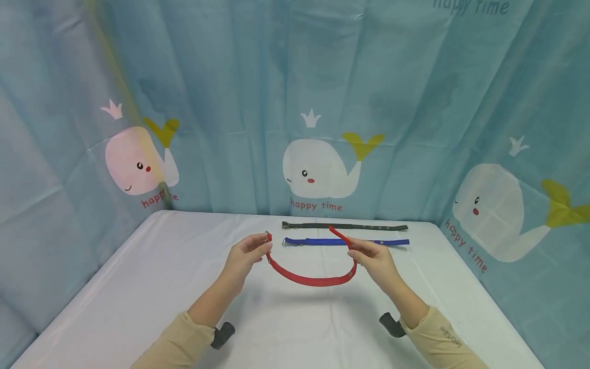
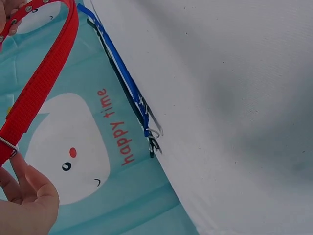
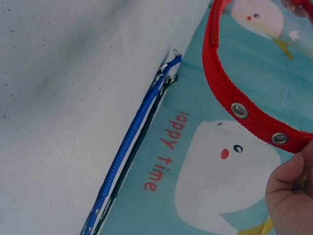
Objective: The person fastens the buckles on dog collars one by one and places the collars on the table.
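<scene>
A red pet collar hangs in a downward curve between both hands, above the white table. My left hand pinches its buckle end, where a metal ring shows. Near the eyeleted end, my right hand pinches the strap between thumb and fingers, and the tip sticks up past them. Metal eyelets line that part of the strap in the right wrist view. Behind the red one, a blue collar lies stretched out on the table. Farther back and parallel to it lies a dark green collar.
The white tabletop ends at the back against a light blue curtain printed with whales. Curtain also hangs at the left and right sides. A black device part shows by the left wrist, another by the right.
</scene>
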{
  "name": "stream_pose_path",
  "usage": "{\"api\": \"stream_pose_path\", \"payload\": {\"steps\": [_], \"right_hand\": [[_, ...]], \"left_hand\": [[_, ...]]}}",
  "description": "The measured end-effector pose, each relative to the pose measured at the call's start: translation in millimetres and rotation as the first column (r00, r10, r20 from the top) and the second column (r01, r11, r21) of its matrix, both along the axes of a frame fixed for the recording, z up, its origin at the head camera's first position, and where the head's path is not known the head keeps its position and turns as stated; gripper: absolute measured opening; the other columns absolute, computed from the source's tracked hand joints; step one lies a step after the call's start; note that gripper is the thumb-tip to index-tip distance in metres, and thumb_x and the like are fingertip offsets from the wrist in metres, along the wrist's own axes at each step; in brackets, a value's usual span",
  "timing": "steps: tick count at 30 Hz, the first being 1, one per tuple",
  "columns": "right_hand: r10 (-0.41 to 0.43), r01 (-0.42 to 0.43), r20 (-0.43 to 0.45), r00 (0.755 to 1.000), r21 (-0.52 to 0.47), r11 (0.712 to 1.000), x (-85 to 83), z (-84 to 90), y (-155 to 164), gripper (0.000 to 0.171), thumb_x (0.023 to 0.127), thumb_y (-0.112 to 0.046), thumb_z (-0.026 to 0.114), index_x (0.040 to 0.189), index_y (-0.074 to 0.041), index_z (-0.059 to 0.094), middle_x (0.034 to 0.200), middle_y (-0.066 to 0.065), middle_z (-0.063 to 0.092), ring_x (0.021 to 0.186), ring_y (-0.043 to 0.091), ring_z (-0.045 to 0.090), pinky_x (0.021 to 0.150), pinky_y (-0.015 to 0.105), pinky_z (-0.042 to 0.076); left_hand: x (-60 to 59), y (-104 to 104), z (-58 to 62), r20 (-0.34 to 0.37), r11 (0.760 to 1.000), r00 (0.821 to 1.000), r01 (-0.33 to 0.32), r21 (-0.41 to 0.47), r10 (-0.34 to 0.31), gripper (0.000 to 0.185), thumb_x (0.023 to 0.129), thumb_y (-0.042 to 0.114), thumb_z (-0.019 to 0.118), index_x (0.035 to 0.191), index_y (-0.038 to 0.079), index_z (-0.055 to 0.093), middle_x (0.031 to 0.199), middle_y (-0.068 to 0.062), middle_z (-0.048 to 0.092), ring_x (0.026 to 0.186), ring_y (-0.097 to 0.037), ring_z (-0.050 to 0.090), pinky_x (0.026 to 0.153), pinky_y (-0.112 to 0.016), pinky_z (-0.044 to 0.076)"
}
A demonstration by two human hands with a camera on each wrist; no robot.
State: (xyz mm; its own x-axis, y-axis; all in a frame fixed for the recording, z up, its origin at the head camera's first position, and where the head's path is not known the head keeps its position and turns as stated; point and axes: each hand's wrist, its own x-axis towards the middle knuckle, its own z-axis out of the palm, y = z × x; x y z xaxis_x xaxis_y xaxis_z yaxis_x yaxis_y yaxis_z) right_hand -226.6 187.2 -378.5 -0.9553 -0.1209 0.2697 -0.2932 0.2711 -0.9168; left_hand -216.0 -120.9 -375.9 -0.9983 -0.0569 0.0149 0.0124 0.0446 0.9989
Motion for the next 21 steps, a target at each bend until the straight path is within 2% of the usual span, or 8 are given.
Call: {"api": "stream_pose_path", "payload": {"steps": [5,10,13,17,21], "right_hand": [[0.013,-0.013,-0.021,1.0,0.002,1.0,0.4,-0.4,-4,0.034,0.089,-0.004,0.069,0.121,0.006,0.065,0.1,0.022,0.067,0.084,0.017,0.061,0.073,0.023,0.052],[0.027,-0.027,-0.034,0.999,-0.005,1.0,1.4,0.2,-10,0.034,0.088,-0.002,0.069,0.121,0.006,0.064,0.099,0.021,0.067,0.082,0.014,0.061,0.072,0.022,0.051],[0.043,-0.044,-0.041,0.998,-0.013,0.999,1.6,0.6,-14,0.033,0.087,0.0,0.069,0.119,0.007,0.065,0.098,0.021,0.067,0.08,0.012,0.061,0.07,0.022,0.05],[0.065,-0.065,-0.049,0.997,-0.004,0.998,1.2,1.0,-19,0.032,0.087,0.002,0.069,0.118,0.007,0.066,0.096,0.022,0.066,0.078,0.014,0.059,0.068,0.022,0.049],[0.073,-0.072,-0.052,0.996,0.029,0.997,2.9,2.8,-23,0.031,0.087,0.0,0.069,0.118,0.005,0.067,0.093,0.016,0.066,0.076,0.019,0.057,0.067,0.022,0.049]], "left_hand": [[2.2,1,2.4,-0.009,1.0,1.0,0.013,0.009,-0.013,0.035,0.093,0.017,0.066,0.123,0.001,0.06,0.108,-0.01,0.068,0.099,-0.018,0.064,0.099,-0.047,0.044],[3.8,4,5.0,-0.011,1.0,1.0,0.017,-0.003,-0.017,0.033,0.092,0.017,0.067,0.122,0.002,0.062,0.1,-0.007,0.069,0.094,-0.018,0.066,0.092,-0.04,0.048],[5.5,7,6.5,-0.021,0.999,0.999,0.024,-0.023,-0.024,0.033,0.091,0.017,0.068,0.12,0.002,0.063,0.101,-0.007,0.069,0.093,-0.019,0.066,0.089,-0.038,0.049],[7.4,10,8.3,-0.034,0.999,0.999,0.028,-0.041,-0.029,0.031,0.091,0.015,0.069,0.119,0.003,0.065,0.104,-0.008,0.067,0.093,-0.02,0.066,0.092,-0.044,0.049],[9.6,12,9.2,-0.039,0.998,0.999,0.031,-0.048,-0.033,0.03,0.09,0.016,0.069,0.118,0.004,0.066,0.104,-0.008,0.066,0.093,-0.02,0.066,0.093,-0.045,0.048]]}}
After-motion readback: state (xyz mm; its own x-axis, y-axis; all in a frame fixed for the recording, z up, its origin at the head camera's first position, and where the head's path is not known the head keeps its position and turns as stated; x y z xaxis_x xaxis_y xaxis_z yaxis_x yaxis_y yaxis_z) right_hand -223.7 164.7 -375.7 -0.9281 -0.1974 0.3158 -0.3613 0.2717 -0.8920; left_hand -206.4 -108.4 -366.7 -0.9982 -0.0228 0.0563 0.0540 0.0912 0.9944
